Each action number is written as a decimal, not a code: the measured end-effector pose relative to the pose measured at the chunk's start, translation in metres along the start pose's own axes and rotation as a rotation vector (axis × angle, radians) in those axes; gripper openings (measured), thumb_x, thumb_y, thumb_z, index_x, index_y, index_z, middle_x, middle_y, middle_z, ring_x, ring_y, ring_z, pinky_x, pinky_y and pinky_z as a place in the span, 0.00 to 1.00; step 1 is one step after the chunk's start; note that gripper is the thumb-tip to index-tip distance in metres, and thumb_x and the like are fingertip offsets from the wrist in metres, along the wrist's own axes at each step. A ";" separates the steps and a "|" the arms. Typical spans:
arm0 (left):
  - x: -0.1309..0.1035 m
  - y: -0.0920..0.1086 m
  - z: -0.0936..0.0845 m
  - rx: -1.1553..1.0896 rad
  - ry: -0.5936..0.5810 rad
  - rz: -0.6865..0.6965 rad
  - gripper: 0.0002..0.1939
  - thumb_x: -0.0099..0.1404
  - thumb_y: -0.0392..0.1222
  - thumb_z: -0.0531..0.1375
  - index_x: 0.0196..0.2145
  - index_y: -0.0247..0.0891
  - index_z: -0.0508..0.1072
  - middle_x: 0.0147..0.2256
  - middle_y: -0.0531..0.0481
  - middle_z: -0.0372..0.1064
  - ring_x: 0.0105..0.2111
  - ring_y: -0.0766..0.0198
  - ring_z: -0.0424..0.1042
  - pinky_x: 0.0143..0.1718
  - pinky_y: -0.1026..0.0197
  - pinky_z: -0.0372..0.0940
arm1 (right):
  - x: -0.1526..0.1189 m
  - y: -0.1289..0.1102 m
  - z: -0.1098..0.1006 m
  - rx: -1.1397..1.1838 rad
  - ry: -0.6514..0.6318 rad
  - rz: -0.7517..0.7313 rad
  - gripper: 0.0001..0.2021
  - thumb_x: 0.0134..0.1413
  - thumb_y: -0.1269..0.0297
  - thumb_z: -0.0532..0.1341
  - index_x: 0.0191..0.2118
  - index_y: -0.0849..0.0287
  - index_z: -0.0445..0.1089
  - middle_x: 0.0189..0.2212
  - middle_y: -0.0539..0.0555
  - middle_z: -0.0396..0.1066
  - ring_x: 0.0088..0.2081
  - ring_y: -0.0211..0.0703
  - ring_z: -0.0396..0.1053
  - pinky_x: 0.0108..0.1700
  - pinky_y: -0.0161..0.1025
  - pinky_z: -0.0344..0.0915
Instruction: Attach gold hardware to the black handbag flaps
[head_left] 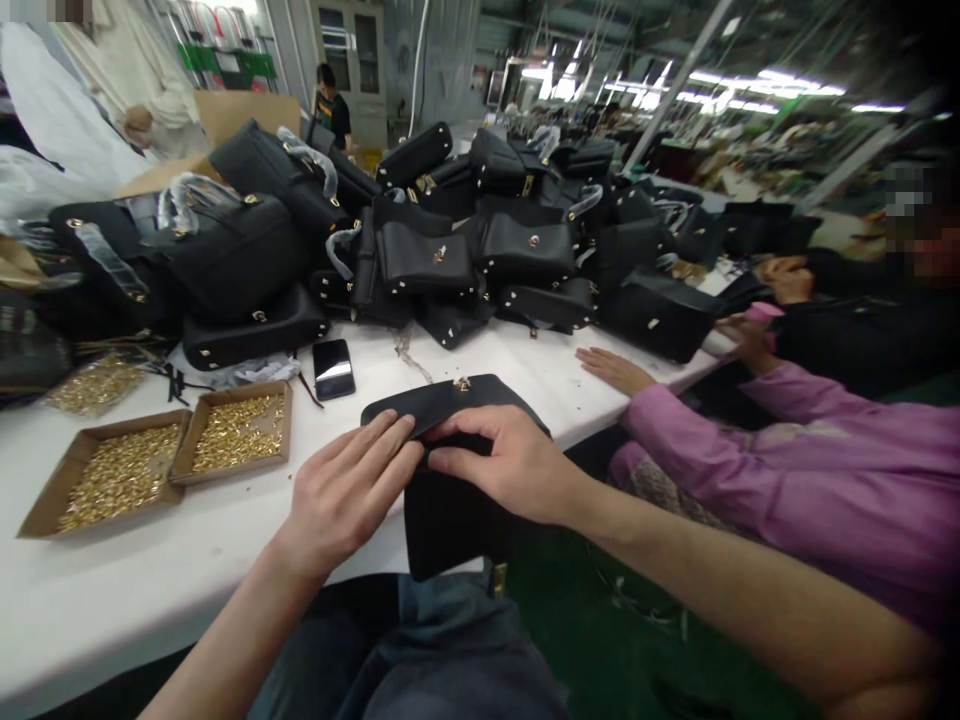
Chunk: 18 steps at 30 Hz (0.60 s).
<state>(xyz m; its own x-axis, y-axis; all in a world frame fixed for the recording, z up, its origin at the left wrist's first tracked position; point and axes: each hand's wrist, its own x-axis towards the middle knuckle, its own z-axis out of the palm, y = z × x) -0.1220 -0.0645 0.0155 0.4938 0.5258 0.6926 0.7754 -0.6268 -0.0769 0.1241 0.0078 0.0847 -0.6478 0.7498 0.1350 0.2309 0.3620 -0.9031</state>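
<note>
A black handbag (442, 525) lies at the table's front edge, with part of it hanging down over my lap. Gold-coloured hardware (461, 383) shows on its far side. My left hand (352, 490) rests on the bag's left part, fingers straight and close together, with the thumb hidden. Beside it my right hand (517, 465) is closed, thumb and forefinger gripping the bag's edge near the left fingertips. Whether a small part sits between those fingers is hidden.
Left of my hands, two cardboard trays (180, 478) hold small gold-coloured pieces. A phone (333, 368) lies behind them. Black handbags (427, 258) are heaped along the back. At right, a person in a pink sleeve (697, 470) has a hand (615, 371) on the table.
</note>
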 end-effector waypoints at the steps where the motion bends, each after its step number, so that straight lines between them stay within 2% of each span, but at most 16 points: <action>1: -0.001 -0.003 0.005 0.014 -0.006 -0.034 0.21 0.76 0.29 0.62 0.64 0.34 0.75 0.68 0.40 0.73 0.69 0.47 0.73 0.64 0.47 0.78 | 0.005 0.005 0.003 0.007 0.010 0.005 0.14 0.64 0.68 0.73 0.53 0.51 0.86 0.50 0.51 0.86 0.52 0.50 0.82 0.61 0.44 0.75; 5: -0.027 -0.001 0.031 -0.033 -0.055 -0.151 0.29 0.75 0.25 0.59 0.71 0.37 0.69 0.69 0.41 0.72 0.69 0.50 0.73 0.67 0.47 0.76 | 0.012 0.035 0.025 0.082 -0.025 0.082 0.13 0.62 0.68 0.73 0.52 0.52 0.87 0.46 0.50 0.86 0.50 0.51 0.83 0.58 0.45 0.76; 7: -0.043 0.004 0.040 -0.075 -0.034 -0.210 0.31 0.75 0.25 0.58 0.73 0.39 0.67 0.70 0.40 0.71 0.70 0.50 0.72 0.67 0.46 0.76 | 0.012 0.048 0.037 0.106 -0.038 0.079 0.13 0.63 0.68 0.73 0.52 0.52 0.87 0.46 0.51 0.86 0.50 0.51 0.84 0.59 0.45 0.76; 11: -0.061 0.012 0.047 -0.104 0.027 -0.300 0.33 0.76 0.25 0.58 0.74 0.42 0.65 0.69 0.39 0.72 0.69 0.50 0.73 0.67 0.47 0.76 | 0.011 0.057 0.049 0.116 -0.056 0.051 0.11 0.65 0.64 0.72 0.51 0.53 0.87 0.47 0.52 0.86 0.50 0.52 0.83 0.59 0.45 0.76; 15: -0.059 0.018 0.048 -0.102 0.049 -0.328 0.34 0.75 0.25 0.59 0.75 0.41 0.63 0.68 0.38 0.73 0.67 0.52 0.75 0.67 0.49 0.75 | 0.016 0.057 0.051 0.097 -0.065 0.050 0.09 0.65 0.65 0.72 0.49 0.54 0.87 0.45 0.51 0.86 0.47 0.49 0.83 0.57 0.44 0.75; 16: -0.057 0.020 0.048 -0.094 0.084 -0.387 0.35 0.75 0.26 0.60 0.76 0.41 0.62 0.67 0.37 0.74 0.66 0.52 0.76 0.66 0.49 0.75 | 0.018 0.059 0.052 0.093 -0.062 0.054 0.09 0.64 0.66 0.72 0.49 0.54 0.87 0.45 0.51 0.86 0.48 0.49 0.83 0.57 0.43 0.75; 18: -0.055 0.027 0.049 -0.061 0.176 -0.611 0.38 0.73 0.30 0.64 0.76 0.38 0.60 0.66 0.33 0.74 0.63 0.48 0.77 0.63 0.46 0.76 | 0.019 0.063 0.055 0.084 -0.058 0.069 0.09 0.63 0.68 0.72 0.47 0.54 0.87 0.45 0.51 0.86 0.49 0.49 0.82 0.57 0.43 0.75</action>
<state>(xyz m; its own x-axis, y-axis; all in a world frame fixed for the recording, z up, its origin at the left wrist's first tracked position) -0.1089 -0.0820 -0.0601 -0.1069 0.6998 0.7063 0.8703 -0.2776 0.4068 0.0864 0.0142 0.0083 -0.6739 0.7372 0.0498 0.2165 0.2615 -0.9406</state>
